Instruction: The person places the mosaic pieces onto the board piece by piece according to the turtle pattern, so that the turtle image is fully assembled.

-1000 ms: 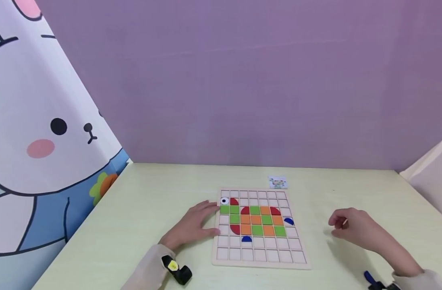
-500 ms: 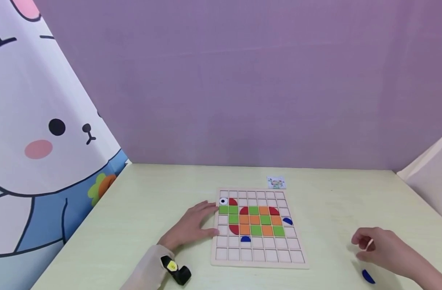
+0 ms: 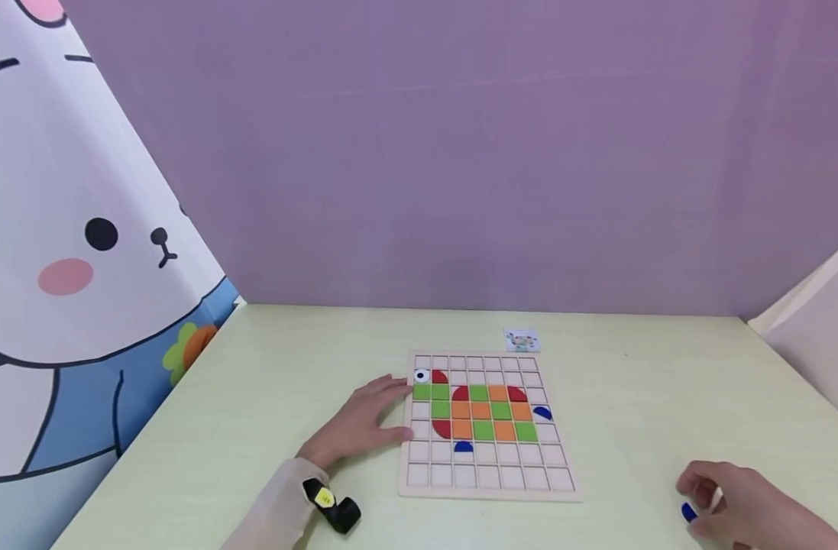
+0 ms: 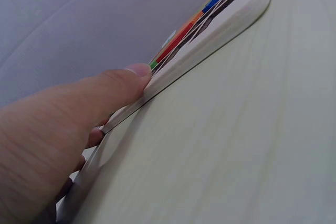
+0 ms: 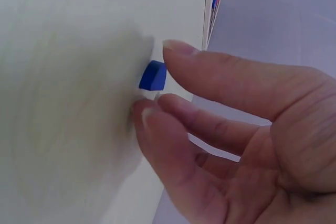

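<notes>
In the head view, my left hand (image 3: pixel 360 420) rests on the table with thumb and fingers at the left edge of a wooden grid board (image 3: pixel 490 494). The left wrist view shows its thumb (image 4: pixel 118 85) against the board's rim. My right hand (image 3: pixel 745 500) is low over the table at right, thumb and fingers loosely bent around a blue half-circle piece (image 3: pixel 689 512). In the right wrist view, the blue piece (image 5: pixel 153 76) lies between thumb and fingertips, with a small gap on the finger side.
On the board are green squares (image 3: pixel 483 431), orange squares (image 3: pixel 462 429), red quarter-circles (image 3: pixel 442 429), two blue half-circles (image 3: pixel 464 447) and a white eye piece (image 3: pixel 422 376). A small picture card (image 3: pixel 522 341) lies behind the board. A purple wall (image 3: pixel 487 153) stands at the table's back.
My right hand has moved right and toward me, down to the blue half-circle piece near the front of the table. My left hand has stayed at the board's edge.
</notes>
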A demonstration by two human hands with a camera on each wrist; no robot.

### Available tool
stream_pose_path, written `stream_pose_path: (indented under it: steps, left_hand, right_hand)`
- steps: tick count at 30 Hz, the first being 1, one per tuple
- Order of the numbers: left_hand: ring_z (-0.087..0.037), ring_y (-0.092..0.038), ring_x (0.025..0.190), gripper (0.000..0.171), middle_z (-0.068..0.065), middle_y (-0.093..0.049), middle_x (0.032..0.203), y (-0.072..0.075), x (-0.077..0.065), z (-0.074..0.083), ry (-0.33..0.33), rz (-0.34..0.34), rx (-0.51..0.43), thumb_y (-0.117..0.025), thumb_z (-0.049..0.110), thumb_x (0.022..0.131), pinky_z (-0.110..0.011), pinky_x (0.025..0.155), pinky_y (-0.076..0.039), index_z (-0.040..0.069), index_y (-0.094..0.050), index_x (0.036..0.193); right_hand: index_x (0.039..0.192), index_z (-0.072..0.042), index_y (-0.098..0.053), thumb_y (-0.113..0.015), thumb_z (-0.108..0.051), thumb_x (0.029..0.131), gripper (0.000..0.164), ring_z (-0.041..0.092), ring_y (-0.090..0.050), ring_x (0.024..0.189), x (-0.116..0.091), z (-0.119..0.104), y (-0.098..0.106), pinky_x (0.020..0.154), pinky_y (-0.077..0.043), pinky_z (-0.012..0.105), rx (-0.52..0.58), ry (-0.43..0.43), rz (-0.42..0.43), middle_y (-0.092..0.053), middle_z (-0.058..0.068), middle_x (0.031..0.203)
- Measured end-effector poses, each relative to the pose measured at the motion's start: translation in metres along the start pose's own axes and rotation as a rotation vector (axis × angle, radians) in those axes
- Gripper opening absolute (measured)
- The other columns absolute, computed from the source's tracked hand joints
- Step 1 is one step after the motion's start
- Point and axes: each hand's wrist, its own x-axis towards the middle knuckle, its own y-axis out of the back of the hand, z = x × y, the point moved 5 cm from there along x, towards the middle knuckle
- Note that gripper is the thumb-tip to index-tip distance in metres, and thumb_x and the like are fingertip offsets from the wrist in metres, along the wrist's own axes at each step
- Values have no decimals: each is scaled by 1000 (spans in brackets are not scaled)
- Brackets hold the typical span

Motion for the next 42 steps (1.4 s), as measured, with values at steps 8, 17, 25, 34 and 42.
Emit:
stream_pose_path:
  steps: [8, 17, 25, 34, 42]
  left_hand:
    - [-29, -24, 145, 74, -1, -38, 152, -2, 0, -2, -2, 0, -3, -62, 58, 83, -59, 113, -24, 23, -42, 144]
    - [-29, -24, 145, 73, -1, -38, 152, -1, 0, -2, 4, 5, -2, -62, 58, 83, -59, 113, -24, 23, -43, 144]
    - [-28, -23, 145, 73, -1, -38, 152, -2, 1, -2, 3, 3, -2, -62, 57, 83, -58, 114, -23, 23, -43, 144]
    - [-30, -23, 145, 73, -2, -38, 152, -6, 3, 0, -23, -16, -15, -60, 59, 84, -58, 114, -23, 22, -43, 144]
    - [-31, -22, 145, 73, -3, -38, 152, -3, 1, -1, -11, -5, -22, -62, 58, 83, -60, 113, -23, 22, -43, 144]
  right_hand:
    - [95, -6, -58, -69, -2, 79, 20, 6, -47, 56, 2, -8, -2, 47, -43, 23, 22, 241, -17, -52, 1, 83]
    - [90, -6, -58, -72, -2, 78, 19, 5, -48, 53, 12, -25, -2, 45, -46, 22, 33, 309, -7, -53, 2, 76]
    - [83, -9, -59, -71, -1, 75, 17, 1, -47, 53, 19, -49, -5, 47, -43, 20, -51, 400, 47, -54, 1, 74]
    - [78, -15, -63, -73, -1, 70, 19, 0, -43, 67, 32, -72, -6, 58, -40, 19, -196, 411, 169, -57, -6, 76]
    - [79, -12, -63, -74, 4, 69, 22, 0, -46, 64, 36, -91, -6, 56, -42, 19, -122, 530, 75, -56, -3, 75]
